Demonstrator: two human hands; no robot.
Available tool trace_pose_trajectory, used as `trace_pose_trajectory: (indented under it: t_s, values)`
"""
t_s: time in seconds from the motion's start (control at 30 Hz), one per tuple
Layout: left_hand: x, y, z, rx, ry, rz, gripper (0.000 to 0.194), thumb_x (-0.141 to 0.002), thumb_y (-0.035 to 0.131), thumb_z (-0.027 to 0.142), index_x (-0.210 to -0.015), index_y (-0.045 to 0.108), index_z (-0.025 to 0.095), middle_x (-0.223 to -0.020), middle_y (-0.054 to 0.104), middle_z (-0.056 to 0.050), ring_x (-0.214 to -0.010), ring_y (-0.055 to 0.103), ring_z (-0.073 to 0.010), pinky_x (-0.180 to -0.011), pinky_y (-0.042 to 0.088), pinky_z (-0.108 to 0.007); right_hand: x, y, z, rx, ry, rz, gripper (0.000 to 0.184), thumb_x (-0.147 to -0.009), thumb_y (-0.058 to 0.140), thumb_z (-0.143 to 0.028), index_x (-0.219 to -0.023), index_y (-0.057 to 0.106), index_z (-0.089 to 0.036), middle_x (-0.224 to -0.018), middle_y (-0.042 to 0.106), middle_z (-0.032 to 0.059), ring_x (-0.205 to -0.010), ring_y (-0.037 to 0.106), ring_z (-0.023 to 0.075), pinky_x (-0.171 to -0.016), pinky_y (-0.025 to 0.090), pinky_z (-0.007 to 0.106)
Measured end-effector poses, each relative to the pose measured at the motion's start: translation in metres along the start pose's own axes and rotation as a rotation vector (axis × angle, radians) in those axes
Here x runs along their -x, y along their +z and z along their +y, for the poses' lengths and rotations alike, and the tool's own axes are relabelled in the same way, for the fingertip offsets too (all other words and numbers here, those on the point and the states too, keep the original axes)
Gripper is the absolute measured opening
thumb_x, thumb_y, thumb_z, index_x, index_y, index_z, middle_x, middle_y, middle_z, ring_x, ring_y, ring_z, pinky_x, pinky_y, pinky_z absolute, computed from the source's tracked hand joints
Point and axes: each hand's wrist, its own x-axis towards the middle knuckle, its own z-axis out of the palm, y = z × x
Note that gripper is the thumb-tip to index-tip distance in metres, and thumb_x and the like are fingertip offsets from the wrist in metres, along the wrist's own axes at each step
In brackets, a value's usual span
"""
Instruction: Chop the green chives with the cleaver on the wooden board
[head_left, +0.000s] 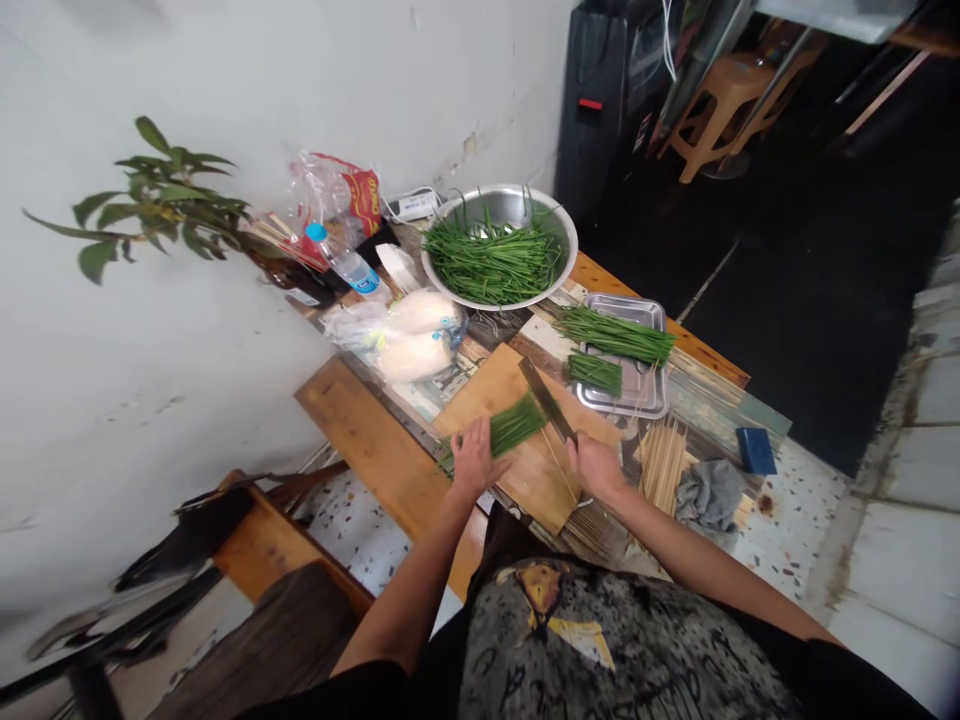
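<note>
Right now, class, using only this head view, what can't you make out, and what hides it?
- Head view: part of the green stalks on the board, covered by the left hand.
- Head view: the handle of the knife, hidden by the right hand.
- Head view: most of the metal bowl's bottom, under piled stalks.
- Head view: small print on the bottle, too small to read.

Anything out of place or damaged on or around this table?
Minor things. A crumpled grey cloth lies beside the thin pale wooden skewers, bunched rather than folded. A long green stalk bundle overhangs the rectangular silver metal tray, so it looks askew. The white wall has a chipped-looking patch above the bowl.
</note>
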Motion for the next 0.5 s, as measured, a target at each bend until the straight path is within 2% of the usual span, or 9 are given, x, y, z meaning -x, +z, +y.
trace_pose_trajectory:
  t_s: [0.1, 0.17, 0.3, 0.5]
  values:
    - [0.014, -0.003, -0.021, -0.015, -0.001, -0.008, 0.084, -0.076, 0.054, 0.049, -0.142, 0.021, 0.01, -0.134, 0.044, -0.02, -0.125, 0.039, -0.03, -0.105, 0.023, -0.046, 0.017, 0.002, -0.014, -0.018, -0.077, -0.044, 0.033, -0.094, 0.027, -0.032, -0.098, 0.053, -0.013, -0.089, 0.067, 0.0135, -0.079, 0.064, 0.02, -0.066, 0.041, 0.026]
    - [0.017, -0.003, -0.026, -0.02, -0.002, -0.011, 0.078, -0.078, 0.055, 0.046, -0.141, 0.026, 0.011, -0.132, 0.046, -0.02, -0.122, 0.041, -0.0299, -0.102, 0.027, -0.044, 0.028, 0.008, -0.026, -0.035, -0.117, -0.092, 0.032, -0.094, 0.028, -0.031, -0.097, 0.054, -0.013, -0.087, 0.067, 0.0133, -0.079, 0.065, 0.0196, -0.066, 0.041, 0.026]
    - [0.016, 0.001, -0.022, -0.032, -0.036, -0.035, 0.065, -0.083, 0.051, 0.042, -0.137, 0.033, 0.011, -0.124, 0.051, -0.019, -0.113, 0.045, -0.0292, -0.095, 0.034, -0.042, 0.038, 0.024, -0.043, -0.053, -0.141, -0.165, 0.031, -0.093, 0.03, -0.03, -0.097, 0.056, -0.013, -0.088, 0.068, 0.014, -0.079, 0.065, 0.0202, -0.066, 0.041, 0.027]
    - [0.019, 0.009, -0.014, -0.078, -0.057, -0.053, 0.061, -0.083, 0.053, 0.036, -0.135, 0.035, 0.009, -0.118, 0.051, -0.017, -0.107, 0.046, -0.0281, -0.089, 0.038, -0.039, 0.036, 0.035, -0.046, -0.03, -0.18, -0.172, 0.029, -0.091, 0.034, -0.028, -0.098, 0.056, -0.011, -0.087, 0.068, 0.0143, -0.082, 0.066, 0.0222, -0.067, 0.042, 0.027]
